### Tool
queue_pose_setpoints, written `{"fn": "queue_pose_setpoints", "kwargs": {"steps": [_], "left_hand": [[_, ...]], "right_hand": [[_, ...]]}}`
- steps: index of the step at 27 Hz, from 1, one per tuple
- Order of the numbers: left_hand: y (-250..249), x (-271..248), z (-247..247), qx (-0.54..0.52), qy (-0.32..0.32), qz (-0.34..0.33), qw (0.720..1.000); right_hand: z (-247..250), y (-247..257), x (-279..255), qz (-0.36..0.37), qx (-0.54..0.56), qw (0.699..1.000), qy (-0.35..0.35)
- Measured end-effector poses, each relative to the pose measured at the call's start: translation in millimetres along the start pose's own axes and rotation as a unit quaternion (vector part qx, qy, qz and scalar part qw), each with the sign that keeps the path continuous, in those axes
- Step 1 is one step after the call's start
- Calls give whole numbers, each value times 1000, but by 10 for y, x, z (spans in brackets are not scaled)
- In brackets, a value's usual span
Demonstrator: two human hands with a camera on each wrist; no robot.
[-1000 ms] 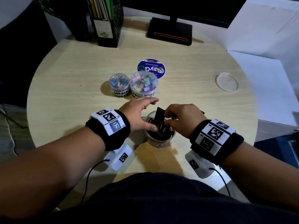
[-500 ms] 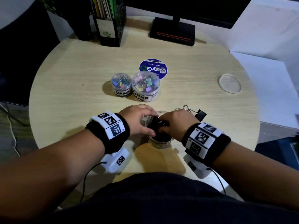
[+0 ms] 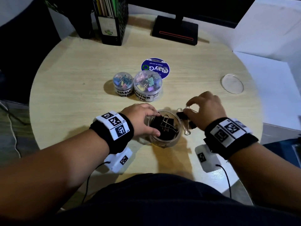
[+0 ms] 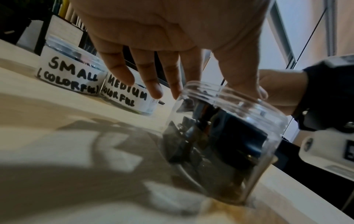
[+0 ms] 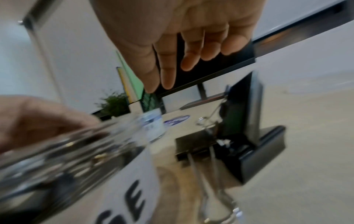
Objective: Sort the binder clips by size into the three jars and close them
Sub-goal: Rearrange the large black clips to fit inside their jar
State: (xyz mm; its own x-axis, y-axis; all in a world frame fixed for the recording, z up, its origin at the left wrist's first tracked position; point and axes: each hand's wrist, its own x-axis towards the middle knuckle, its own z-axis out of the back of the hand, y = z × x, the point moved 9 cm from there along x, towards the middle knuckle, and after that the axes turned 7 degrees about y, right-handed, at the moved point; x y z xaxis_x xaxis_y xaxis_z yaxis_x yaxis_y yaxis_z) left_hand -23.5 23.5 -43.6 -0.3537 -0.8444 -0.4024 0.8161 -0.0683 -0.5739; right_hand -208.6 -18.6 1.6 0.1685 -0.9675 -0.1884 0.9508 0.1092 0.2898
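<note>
An open clear jar point(image 3: 169, 141) holding large black binder clips point(image 3: 166, 126) stands near the table's front edge. My left hand point(image 3: 153, 123) grips it by the rim, thumb on the near side and fingers on the far side point(image 4: 178, 92). Loose large black clips point(image 3: 183, 115) lie on the table just right of the jar. My right hand point(image 3: 191, 108) hovers over them with fingers loosely curled; the right wrist view shows nothing held above the clips point(image 5: 264, 151). The small jar point(image 3: 122, 84) and medium jar point(image 3: 147, 86), both with colourful clips, stand lidded behind.
A clear lid point(image 3: 232, 83) lies at the table's right side. A round blue sticker point(image 3: 155, 68) sits behind the medium jar. A monitor base point(image 3: 175, 32) and a black file holder point(image 3: 110, 18) stand at the back edge.
My right hand pushed a black clip into the open jar, let it go, then drew back right over the loose clips. My left hand stayed on the jar.
</note>
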Motion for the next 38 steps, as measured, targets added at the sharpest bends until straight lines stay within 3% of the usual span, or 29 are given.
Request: {"fn": "queue_pose_setpoints", "kwargs": {"steps": [2, 4, 7, 12, 15, 19, 24, 30, 35, 38], "left_hand": [[-11, 2, 3, 5, -8, 6, 1000], [-54, -12, 24, 28, -21, 9, 999], [-142, -50, 48, 49, -25, -6, 999], [-223, -32, -49, 91, 14, -20, 996], [-222, -19, -57, 112, 15, -5, 994], [-208, -18, -49, 106, 14, 7, 994], [-234, -41, -40, 92, 20, 2, 996], [-333, -85, 155, 7, -65, -36, 997], [-410, -31, 250, -3, -94, -70, 993], [-440, -16, 246, -25, -97, -89, 991]], "right_hand": [[19, -247, 37, -69, -24, 997, 14], [-122, -402, 34, -111, -65, 988, 86], [-318, -466, 3, -111, -54, 982, 140], [-335, -461, -24, -99, -24, 989, 107], [-160, -431, -40, -103, 31, 993, 50], [128, -202, -115, -62, 111, 991, -31], [197, -58, -195, -39, 154, 987, -28], [170, 109, -274, 31, 201, 979, -8], [41, 217, -353, 82, 292, 952, 34], [66, 297, -413, 104, 372, 921, 42]]}}
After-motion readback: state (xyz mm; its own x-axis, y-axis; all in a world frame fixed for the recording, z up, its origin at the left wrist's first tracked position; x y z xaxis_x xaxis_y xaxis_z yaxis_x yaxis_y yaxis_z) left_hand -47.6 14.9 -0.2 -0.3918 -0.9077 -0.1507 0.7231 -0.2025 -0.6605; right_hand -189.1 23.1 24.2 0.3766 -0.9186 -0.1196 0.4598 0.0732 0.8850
